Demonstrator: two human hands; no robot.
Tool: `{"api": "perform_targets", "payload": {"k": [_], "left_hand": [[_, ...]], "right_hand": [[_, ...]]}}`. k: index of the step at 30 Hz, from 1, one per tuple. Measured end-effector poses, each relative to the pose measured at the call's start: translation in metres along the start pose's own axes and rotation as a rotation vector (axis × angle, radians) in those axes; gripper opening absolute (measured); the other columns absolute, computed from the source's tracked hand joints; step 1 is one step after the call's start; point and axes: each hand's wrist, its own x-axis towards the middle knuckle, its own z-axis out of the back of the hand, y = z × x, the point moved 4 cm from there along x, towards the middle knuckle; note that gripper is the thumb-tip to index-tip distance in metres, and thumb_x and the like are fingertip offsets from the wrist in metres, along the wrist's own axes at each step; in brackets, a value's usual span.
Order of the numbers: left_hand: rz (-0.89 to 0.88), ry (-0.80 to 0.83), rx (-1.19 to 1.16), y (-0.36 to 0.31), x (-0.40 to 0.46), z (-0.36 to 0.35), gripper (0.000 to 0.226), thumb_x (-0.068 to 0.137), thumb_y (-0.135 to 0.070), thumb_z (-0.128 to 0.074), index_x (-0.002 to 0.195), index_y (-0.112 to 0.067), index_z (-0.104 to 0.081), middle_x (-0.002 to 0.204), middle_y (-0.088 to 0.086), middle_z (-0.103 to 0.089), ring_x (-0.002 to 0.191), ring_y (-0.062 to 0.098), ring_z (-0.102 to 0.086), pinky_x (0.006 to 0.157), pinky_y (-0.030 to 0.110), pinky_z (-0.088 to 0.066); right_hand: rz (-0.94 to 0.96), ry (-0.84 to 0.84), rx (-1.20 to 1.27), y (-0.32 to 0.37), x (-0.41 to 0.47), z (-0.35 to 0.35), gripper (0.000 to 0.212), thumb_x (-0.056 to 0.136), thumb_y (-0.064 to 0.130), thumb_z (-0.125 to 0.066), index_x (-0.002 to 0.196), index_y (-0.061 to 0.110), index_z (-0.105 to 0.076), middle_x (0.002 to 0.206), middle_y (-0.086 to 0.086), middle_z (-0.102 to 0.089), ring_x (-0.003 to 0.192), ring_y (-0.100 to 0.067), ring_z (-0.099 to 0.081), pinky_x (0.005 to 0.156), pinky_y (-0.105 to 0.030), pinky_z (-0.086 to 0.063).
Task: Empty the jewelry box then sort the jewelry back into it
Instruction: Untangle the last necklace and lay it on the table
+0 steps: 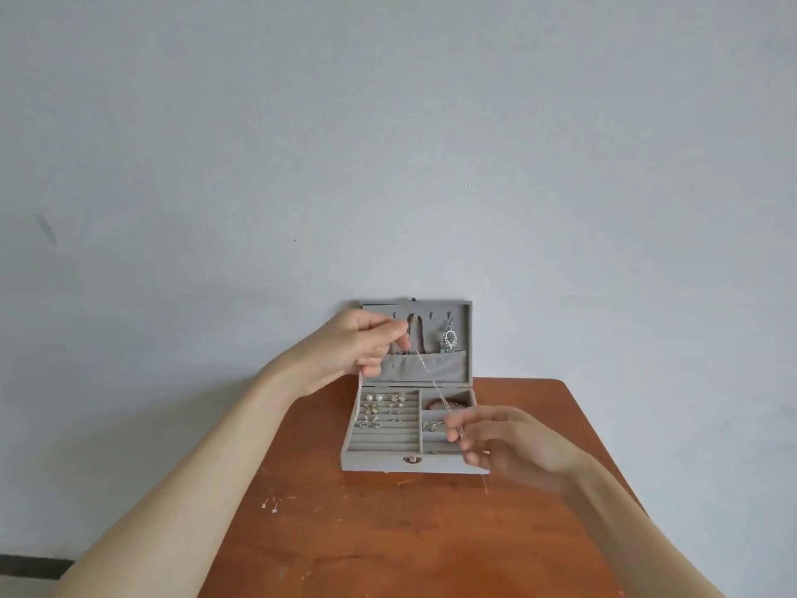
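- We see a grey velvet-lined rectangular jewelry box (pixel 414 461) open on a reddish-brown wooden table (pixel 388 533), its lid upright against the pale wall.
- Left ring-roll section holds rows of small stud earrings (pixel 385 410); the right compartments hold a brown bracelet (pixel 448 402) and small silver bits we can't identify.
- The lid has hooks, a pocket, a dark beaded strand (pixel 419 334) and a silver filigree drop earring (pixel 449 340).
- Our left hand (pixel 358 345) pinches the top of a thin silver chain necklace (pixel 431 379) before the lid.
- Our right hand (pixel 496 442), blurred, pinches the chain's lower end over the right compartments.
- The right fingers hide the front right compartment.
- Two tiny studs (pixel 269 504) lie on the table's left edge; detail unclear.
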Motion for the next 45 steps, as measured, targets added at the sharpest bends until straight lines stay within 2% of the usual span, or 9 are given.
{"api": "perform_targets", "payload": {"k": [7, 10, 14, 19, 25, 31, 36, 41, 45], "left_hand": [[0.037, -0.127, -0.152, 0.005, 0.060, -0.063, 0.028, 0.095, -0.022, -0.049, 0.074, -0.008, -0.060, 0.050, -0.005, -0.034, 0.042, 0.007, -0.029, 0.043, 0.018, -0.023], [0.129, -0.169, -0.213, 0.023, 0.082, -0.088, 0.025, 0.094, -0.021, -0.051, 0.076, -0.006, -0.060, 0.052, -0.002, -0.042, 0.044, 0.009, -0.034, 0.042, 0.019, -0.026], [0.318, -0.194, -0.389, 0.053, 0.112, -0.125, 0.025, 0.095, -0.021, -0.049, 0.074, -0.009, -0.058, 0.059, 0.001, -0.049, 0.042, 0.007, -0.042, 0.037, 0.015, -0.030], [0.450, -0.155, -0.512, 0.088, 0.145, -0.162, 0.024, 0.095, -0.019, -0.049, 0.075, -0.009, -0.058, 0.061, 0.001, -0.060, 0.047, 0.009, -0.052, 0.046, 0.016, -0.038], [0.453, -0.088, -0.469, 0.119, 0.191, -0.186, 0.019, 0.094, -0.013, -0.050, 0.080, -0.005, -0.060, 0.076, 0.010, -0.062, 0.066, 0.017, -0.059, 0.060, 0.022, -0.046], [0.454, -0.075, -0.378, 0.147, 0.233, -0.190, 0.016, 0.093, -0.012, -0.051, 0.083, -0.003, -0.060, 0.081, 0.011, -0.065, 0.071, 0.020, -0.063, 0.064, 0.025, -0.051], [0.484, -0.076, -0.426, 0.159, 0.254, -0.202, 0.014, 0.091, -0.006, -0.053, 0.080, 0.001, -0.059, 0.081, 0.015, -0.062, 0.072, 0.022, -0.063, 0.064, 0.025, -0.055], [0.338, -0.146, -0.066, 0.157, 0.272, -0.209, 0.012, 0.087, -0.003, -0.055, 0.085, 0.005, -0.063, 0.069, 0.011, -0.060, 0.055, 0.017, -0.058, 0.047, 0.017, -0.052], [0.131, -0.167, 0.306, 0.153, 0.281, -0.216, 0.019, 0.083, -0.011, -0.058, 0.073, 0.001, -0.069, 0.071, 0.010, -0.065, 0.062, 0.016, -0.057, 0.064, 0.024, -0.046]], "right_hand": [[0.083, 0.046, 0.309, -0.004, -0.049, 0.022, 0.026, 0.077, 0.017, -0.066, 0.097, 0.001, -0.070, 0.097, -0.017, -0.070, 0.083, -0.022, -0.069, 0.070, -0.028, -0.056], [0.079, -0.064, 0.359, -0.003, -0.067, 0.042, 0.033, 0.082, 0.024, -0.061, 0.102, -0.001, -0.066, 0.099, -0.017, -0.070, 0.086, -0.023, -0.070, 0.072, -0.029, -0.058], [0.051, -0.257, 0.434, -0.013, -0.075, 0.077, 0.031, 0.093, 0.021, -0.047, 0.107, -0.003, -0.061, 0.103, -0.019, -0.070, 0.086, -0.025, -0.070, 0.074, -0.029, -0.059], [0.014, -0.374, 0.584, -0.032, -0.067, 0.115, 0.025, 0.093, 0.018, -0.050, 0.093, -0.003, -0.063, 0.099, -0.021, -0.070, 0.085, -0.027, -0.071, 0.075, -0.032, -0.058], [-0.054, -0.491, 0.685, -0.050, -0.043, 0.155, 0.019, 0.091, 0.011, -0.054, 0.095, -0.006, -0.061, 0.097, -0.024, -0.069, 0.090, -0.030, -0.067, 0.069, -0.032, -0.059], [-0.098, -0.596, 0.645, -0.050, -0.020, 0.187, 0.014, 0.088, 0.001, -0.055, 0.099, -0.008, -0.058, 0.086, -0.024, -0.069, 0.071, -0.028, -0.072, 0.063, -0.029, -0.059], [-0.154, -0.712, 0.470, -0.052, -0.008, 0.197, 0.015, 0.084, -0.008, -0.057, 0.098, -0.013, -0.057, 0.088, -0.026, -0.067, 0.069, -0.029, -0.070, 0.056, -0.025, -0.059], [-0.195, -0.783, 0.272, -0.049, -0.004, 0.205, 0.019, 0.085, -0.003, -0.058, 0.102, -0.011, -0.055, 0.090, -0.023, -0.069, 0.065, -0.025, -0.071, 0.050, -0.021, -0.055], [-0.246, -0.794, 0.124, -0.049, -0.008, 0.212, 0.016, 0.084, 0.004, -0.063, 0.096, -0.006, -0.062, 0.082, -0.017, -0.072, 0.058, -0.018, -0.071, 0.044, -0.016, -0.051]]}}
